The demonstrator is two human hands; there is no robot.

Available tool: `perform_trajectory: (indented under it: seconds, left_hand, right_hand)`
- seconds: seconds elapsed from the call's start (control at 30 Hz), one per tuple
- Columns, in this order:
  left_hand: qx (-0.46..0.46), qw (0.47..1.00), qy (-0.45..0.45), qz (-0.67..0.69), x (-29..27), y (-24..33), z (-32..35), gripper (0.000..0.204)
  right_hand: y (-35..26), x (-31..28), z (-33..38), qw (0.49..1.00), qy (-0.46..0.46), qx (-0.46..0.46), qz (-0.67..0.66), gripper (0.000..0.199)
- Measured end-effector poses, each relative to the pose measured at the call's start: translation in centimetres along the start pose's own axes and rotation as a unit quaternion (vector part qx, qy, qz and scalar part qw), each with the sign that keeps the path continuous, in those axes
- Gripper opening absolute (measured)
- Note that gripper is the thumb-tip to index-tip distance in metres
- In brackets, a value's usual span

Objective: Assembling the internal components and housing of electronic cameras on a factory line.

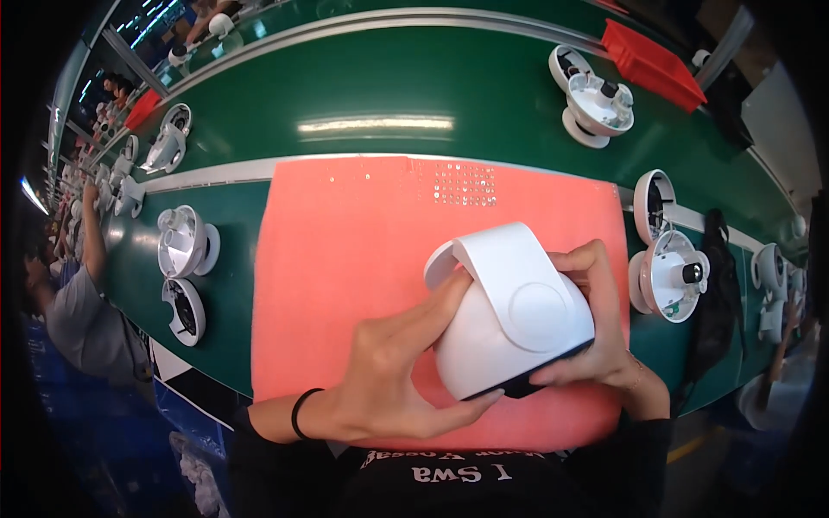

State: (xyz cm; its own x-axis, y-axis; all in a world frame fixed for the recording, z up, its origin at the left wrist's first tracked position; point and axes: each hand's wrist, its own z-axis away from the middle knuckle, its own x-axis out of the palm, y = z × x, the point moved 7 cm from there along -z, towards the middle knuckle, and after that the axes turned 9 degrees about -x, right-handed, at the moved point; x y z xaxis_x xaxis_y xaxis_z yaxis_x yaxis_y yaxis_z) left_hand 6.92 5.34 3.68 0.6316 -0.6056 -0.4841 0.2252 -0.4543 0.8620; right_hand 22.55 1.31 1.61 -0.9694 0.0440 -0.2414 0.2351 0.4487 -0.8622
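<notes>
I am gripping the white casing (509, 315) with my left hand (389, 371) and right hand (596, 332), over the pink mat's (345, 259) near edge.

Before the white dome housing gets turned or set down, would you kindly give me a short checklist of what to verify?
1. Left hand on the white dome camera housing: ok, thumb and fingers wrap its left side.
2. Right hand supporting it: ok, fingers grip the right edge.
3. Housing over the pink mat: ok.
4. Bare mat to set it down: ok, on its left part.
5. Small screws away from the hands: ok, at the mat's far edge.
6. Dark underside seated: cannot tell.
</notes>
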Motion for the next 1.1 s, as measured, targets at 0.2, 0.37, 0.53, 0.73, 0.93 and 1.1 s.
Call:
perform_trajectory:
  seconds: [0.2, 0.37, 0.53, 0.73, 0.93, 1.1]
  left_hand:
    - [-0.067, 0.987, -0.001, 0.146, -2.0, -3.8, -5.2, 0.086]
    - [-0.106, 0.876, 0.005, 0.471, -3.3, -8.1, -8.7, 0.051]
    - [-0.110, 0.801, 0.123, 0.576, -1.9, -7.8, -10.7, 0.070]
    - [-0.096, 0.819, 0.173, 0.539, -3.6, -9.4, -13.5, 0.067]
    - [-0.207, 0.853, 0.085, 0.471, -1.2, -13.8, -15.3, 0.063]
    - [-0.045, 0.997, 0.002, -0.064, 2.8, -13.6, -10.1, 0.061]
  right_hand:
    - [2.1, -1.4, -4.0, 0.990, 0.076, 0.095, -0.065, 0.073]
    - [1.7, -0.6, -7.2, 0.991, 0.123, -0.051, 0.004, 0.097]
    - [1.5, 0.9, -8.7, 0.947, 0.218, -0.140, 0.188, 0.099]
    - [4.5, -0.4, -11.1, 0.950, 0.252, -0.104, 0.153, 0.093]
    - [15.2, -3.3, -13.9, 0.888, 0.272, 0.151, -0.339, 0.063]
    - [16.4, -5.8, -12.9, 0.910, 0.288, 0.178, -0.241, 0.070]
